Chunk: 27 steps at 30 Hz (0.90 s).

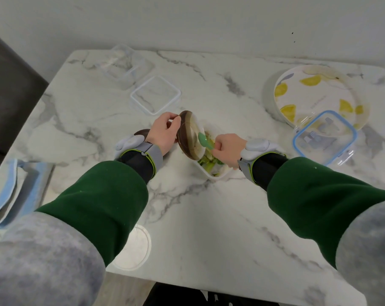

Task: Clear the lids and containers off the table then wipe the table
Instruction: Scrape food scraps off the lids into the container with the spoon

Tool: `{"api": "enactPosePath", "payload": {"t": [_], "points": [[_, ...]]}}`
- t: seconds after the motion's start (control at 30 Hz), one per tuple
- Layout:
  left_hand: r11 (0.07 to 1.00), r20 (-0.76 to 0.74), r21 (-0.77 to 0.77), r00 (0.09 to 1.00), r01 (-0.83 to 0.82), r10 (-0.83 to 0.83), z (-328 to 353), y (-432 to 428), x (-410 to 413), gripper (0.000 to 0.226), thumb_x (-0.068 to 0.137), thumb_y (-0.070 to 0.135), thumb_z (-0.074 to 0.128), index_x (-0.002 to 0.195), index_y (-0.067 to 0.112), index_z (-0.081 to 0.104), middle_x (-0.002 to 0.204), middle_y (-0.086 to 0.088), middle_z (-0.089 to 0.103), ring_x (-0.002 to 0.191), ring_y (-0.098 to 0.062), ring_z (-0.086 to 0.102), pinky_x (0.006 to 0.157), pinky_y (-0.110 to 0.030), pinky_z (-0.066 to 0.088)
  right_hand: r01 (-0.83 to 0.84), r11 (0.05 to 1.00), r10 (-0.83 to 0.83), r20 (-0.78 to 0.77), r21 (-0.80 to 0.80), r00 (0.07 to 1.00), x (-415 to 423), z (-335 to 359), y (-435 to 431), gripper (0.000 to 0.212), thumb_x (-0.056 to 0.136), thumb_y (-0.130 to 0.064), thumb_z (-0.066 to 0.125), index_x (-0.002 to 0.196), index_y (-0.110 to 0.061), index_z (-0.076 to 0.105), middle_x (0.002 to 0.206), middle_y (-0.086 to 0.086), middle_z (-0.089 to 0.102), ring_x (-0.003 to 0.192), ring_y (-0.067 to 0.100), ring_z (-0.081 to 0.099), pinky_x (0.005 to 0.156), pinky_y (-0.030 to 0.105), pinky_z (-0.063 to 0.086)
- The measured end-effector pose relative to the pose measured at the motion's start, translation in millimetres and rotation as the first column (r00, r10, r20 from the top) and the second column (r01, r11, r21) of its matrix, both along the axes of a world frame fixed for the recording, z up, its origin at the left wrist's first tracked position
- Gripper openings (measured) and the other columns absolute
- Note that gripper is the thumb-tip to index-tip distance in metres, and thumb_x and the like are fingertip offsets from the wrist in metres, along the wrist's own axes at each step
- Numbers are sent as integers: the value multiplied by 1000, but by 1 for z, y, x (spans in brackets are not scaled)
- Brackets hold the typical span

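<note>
My left hand (164, 134) holds a small brown-rimmed plate (190, 135) tilted on edge over a white container (211, 174) with green food scraps inside. My right hand (228, 149) grips a green spatula (205, 141) whose blade lies against the plate's face. A clear square lid with a white rim (155, 94) lies beyond my left hand. A clear container (124, 67) stands at the far left. A blue-rimmed clear lid (325, 138) leans on a lemon-patterned bowl (315, 96) at the right. A round white lid (134, 248) lies near the table's front edge under my left forearm.
A folded blue and white cloth (12, 191) lies at the marble table's (209, 217) left edge. Another brown dish (141, 132) peeks out behind my left wrist. A dark surface stands left of the table, and a white wall runs behind it.
</note>
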<state>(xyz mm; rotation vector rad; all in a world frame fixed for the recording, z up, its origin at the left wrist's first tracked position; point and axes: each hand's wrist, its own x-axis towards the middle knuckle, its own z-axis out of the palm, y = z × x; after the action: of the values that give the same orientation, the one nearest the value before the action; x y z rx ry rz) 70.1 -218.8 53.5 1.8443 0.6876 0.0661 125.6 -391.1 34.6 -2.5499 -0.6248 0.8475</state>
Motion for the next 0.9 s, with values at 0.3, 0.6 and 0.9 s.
{"api": "enactPosePath", "payload": {"t": [0.3, 0.6, 0.9], "points": [[994, -114, 9, 988, -104, 105, -6, 9, -4, 32, 101, 19, 34, 124, 1, 47, 100, -11, 53, 91, -27, 58, 84, -40, 56, 42, 997, -31, 156, -65, 987, 9, -2, -10, 15, 91, -22, 44, 80, -11, 43, 72, 3, 47, 63, 24, 42, 49, 26, 23], [982, -314, 68, 931, -176, 188, -11, 44, -38, 36, 99, 6, 28, 129, 4, 48, 129, -24, 53, 111, -40, 57, 91, -51, 52, 20, 993, -45, 221, 114, 974, 3, -9, 21, 16, 97, -25, 39, 87, -13, 41, 77, 4, 52, 60, 24, 45, 48, 28, 23], [961, -483, -47, 848, -274, 218, -21, 41, -86, 29, 97, -3, 30, 88, 7, 55, 100, -15, 53, 79, -28, 56, 62, -36, 59, -177, 975, 150, 189, 138, 971, -26, -12, 53, 16, 94, -22, 48, 83, -11, 50, 85, 5, 50, 76, 23, 47, 63, 29, 31]]}}
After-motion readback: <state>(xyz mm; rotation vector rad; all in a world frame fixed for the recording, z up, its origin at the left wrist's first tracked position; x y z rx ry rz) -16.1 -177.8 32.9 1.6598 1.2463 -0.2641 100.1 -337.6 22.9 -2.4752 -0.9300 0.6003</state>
